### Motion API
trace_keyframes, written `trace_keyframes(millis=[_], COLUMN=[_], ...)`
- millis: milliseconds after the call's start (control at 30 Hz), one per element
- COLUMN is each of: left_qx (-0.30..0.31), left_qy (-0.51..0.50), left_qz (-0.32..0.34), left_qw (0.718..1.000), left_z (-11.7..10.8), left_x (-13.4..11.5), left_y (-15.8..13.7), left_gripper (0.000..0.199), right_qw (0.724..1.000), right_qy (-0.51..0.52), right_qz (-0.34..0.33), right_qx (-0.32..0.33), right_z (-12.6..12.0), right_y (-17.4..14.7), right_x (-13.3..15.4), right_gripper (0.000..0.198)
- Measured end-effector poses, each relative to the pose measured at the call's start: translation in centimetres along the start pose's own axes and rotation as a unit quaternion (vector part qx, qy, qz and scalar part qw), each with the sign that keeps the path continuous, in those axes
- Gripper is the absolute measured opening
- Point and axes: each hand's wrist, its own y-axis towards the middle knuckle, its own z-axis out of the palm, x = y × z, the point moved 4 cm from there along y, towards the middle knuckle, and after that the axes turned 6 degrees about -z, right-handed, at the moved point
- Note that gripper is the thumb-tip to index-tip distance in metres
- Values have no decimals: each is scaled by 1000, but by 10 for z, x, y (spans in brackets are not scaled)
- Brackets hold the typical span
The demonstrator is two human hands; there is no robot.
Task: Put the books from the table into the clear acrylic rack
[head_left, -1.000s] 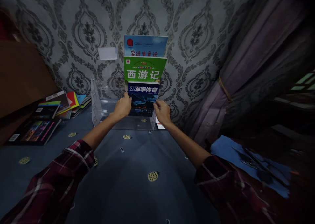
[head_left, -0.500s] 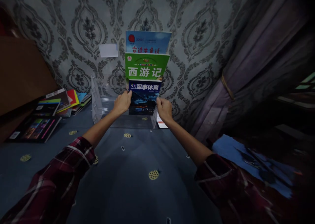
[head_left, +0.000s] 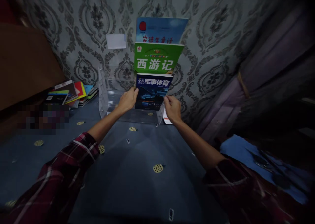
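Note:
A dark blue book (head_left: 151,94) with white lettering is pinched at its two side edges, the cover facing me. My left hand (head_left: 128,100) is closed on its left edge, and my right hand (head_left: 172,108) on its lower right edge. The book tilts back at the front of a clear acrylic stepped rack (head_left: 128,116). Behind and above it rises a green book (head_left: 157,57) with large white characters. Farther back stands a light blue book (head_left: 161,30), its lower part covered by the green one.
Several books (head_left: 73,94) lie piled left of the rack, beside a brown cardboard box (head_left: 27,63). A blue cloth (head_left: 242,151) with dark items lies at the right, near a tied curtain (head_left: 221,96). A white card (head_left: 116,41) is against the patterned wall.
The view has shifted, so the rack and books appear farther right and higher. Both hands keep hold of the dark blue book, which now leans slightly more to the right.

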Motion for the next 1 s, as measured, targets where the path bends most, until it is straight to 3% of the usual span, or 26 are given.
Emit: trace_keyframes(millis=[100, 233, 333, 433, 500, 567, 733, 867, 1000], left_qx=[6, -20, -42, -58, -76, -90, -124, -103, -47], left_qy=[2, 23, 63, 124, 172, 229, 348, 354, 369], left_qz=[10, 113, 150, 143, 92, 1, -274, -377, -394], left_qw=[1000, 993, 986, 980, 978, 969, 888, 850, 840], left_z=[1, -1, -9, -29, -50, -77, -140, -160, -160], left_x=[0, 8, 37, 85, 126, 171, 260, 291, 294], left_y=[-13, -40, -65, -87, -99, -109, -132, -140, -139], left_gripper=[33, 37, 37, 34, 36, 37, 54, 67, 63], right_qw=[1000, 999, 998, 995, 993, 991, 981, 971, 964], right_qy=[-8, -18, 0, 18, 31, 45, 74, 85, 95], right_qz=[-1, -25, -46, -56, -60, -56, -32, -38, -29], right_qx=[-11, 21, 53, 77, 93, 111, 179, 220, 246], right_z=[0, 4, 8, 9, 10, 10, 17, 24, 26], right_y=[-11, -34, -53, -72, -84, -96, -126, -141, -147], right_x=[0, 7, 17, 29, 35, 41, 53, 57, 55], right_gripper=[41, 48, 54, 51, 45, 40, 34, 32, 33])
